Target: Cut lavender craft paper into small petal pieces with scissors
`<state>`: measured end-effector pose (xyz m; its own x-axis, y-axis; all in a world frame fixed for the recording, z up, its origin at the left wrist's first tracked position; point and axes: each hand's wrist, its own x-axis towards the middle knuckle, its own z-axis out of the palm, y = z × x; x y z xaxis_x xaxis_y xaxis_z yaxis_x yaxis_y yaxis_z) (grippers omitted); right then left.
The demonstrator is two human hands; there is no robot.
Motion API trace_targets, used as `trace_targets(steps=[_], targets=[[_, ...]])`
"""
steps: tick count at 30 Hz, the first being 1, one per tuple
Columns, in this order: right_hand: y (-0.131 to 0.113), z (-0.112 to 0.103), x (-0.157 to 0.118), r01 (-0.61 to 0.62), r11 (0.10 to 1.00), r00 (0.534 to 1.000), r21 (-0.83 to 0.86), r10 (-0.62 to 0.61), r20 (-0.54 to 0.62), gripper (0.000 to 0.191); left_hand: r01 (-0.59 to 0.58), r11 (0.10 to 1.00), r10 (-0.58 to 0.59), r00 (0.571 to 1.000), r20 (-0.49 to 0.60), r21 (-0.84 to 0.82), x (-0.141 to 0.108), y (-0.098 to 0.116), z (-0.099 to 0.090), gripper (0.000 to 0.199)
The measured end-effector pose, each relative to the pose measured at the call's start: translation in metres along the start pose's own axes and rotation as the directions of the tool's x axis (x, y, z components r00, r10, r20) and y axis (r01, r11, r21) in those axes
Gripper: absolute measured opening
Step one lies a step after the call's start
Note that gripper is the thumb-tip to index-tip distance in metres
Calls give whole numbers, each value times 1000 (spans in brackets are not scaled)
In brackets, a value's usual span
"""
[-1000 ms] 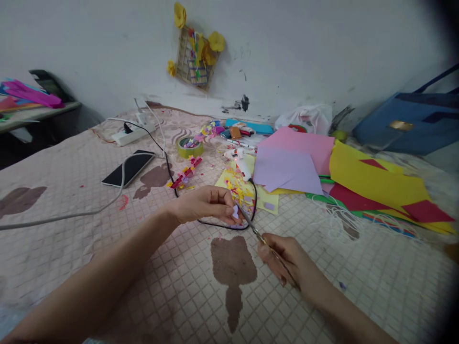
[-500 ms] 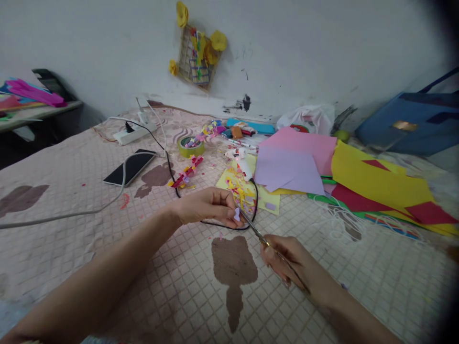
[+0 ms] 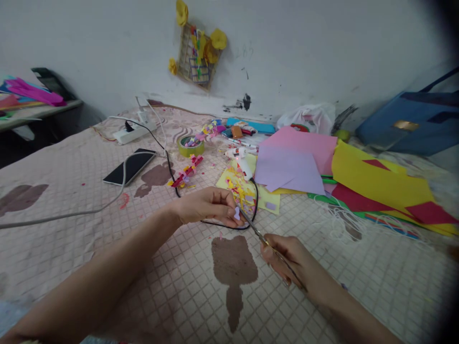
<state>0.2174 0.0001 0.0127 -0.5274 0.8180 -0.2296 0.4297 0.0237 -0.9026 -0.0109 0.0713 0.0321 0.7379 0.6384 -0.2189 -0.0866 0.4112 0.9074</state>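
Observation:
Between the thumb and fingers of my left hand (image 3: 211,206) is a small light purple paper piece (image 3: 237,213). My right hand (image 3: 287,260) is closed around a slim metal tool (image 3: 255,230), which looks like tweezers or narrow scissors. Its tip reaches the purple piece by my left fingertips; whether it touches cannot be made out. Just beyond my left hand, yellow and pink paper scraps (image 3: 238,187) lie on a pale yellow sheet (image 3: 271,197). A white glue gun (image 3: 244,168) rests at the back edge of that sheet.
Black cable (image 3: 256,196) loops around my left fingers. A phone (image 3: 131,167), tape roll (image 3: 190,145) and decorated red strip (image 3: 187,171) lie behind on the left. Purple paper (image 3: 289,167), yellow paper (image 3: 380,174) and white string (image 3: 340,222) lie to the right. A power strip (image 3: 134,134) stands back left.

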Motion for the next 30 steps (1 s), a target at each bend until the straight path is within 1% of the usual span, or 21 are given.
trace_targets(steps=[3,5,9,11,14,18,30], targets=[[1,0,0,-4,1000,1000,3,4,6,46,-1,1000,1,1000,9,2,0,0,-1,9],[1,0,-1,-18,999,1000,42,17,19,46,-2,1000,2,1000,31,7,0,0,-2,9],[0,-2,-3,-24,987,995,159,9,95,47,9,1000,-10,996,84,7,-1,0,-4,9],[1,-3,-3,-20,984,991,177,-3,130,47,21,1000,-21,996,86,6,-1,0,-3,11],[3,-6,-3,-7,985,990,174,-18,142,47,34,999,-35,996,85,12,-1,0,-3,13],[5,-9,-3,1,987,988,163,-26,152,47,32,999,-34,993,113,18,-1,0,-4,14],[2,-12,-4,-14,996,989,87,1,150,48,36,999,-40,987,157,24,-2,-1,-6,11]])
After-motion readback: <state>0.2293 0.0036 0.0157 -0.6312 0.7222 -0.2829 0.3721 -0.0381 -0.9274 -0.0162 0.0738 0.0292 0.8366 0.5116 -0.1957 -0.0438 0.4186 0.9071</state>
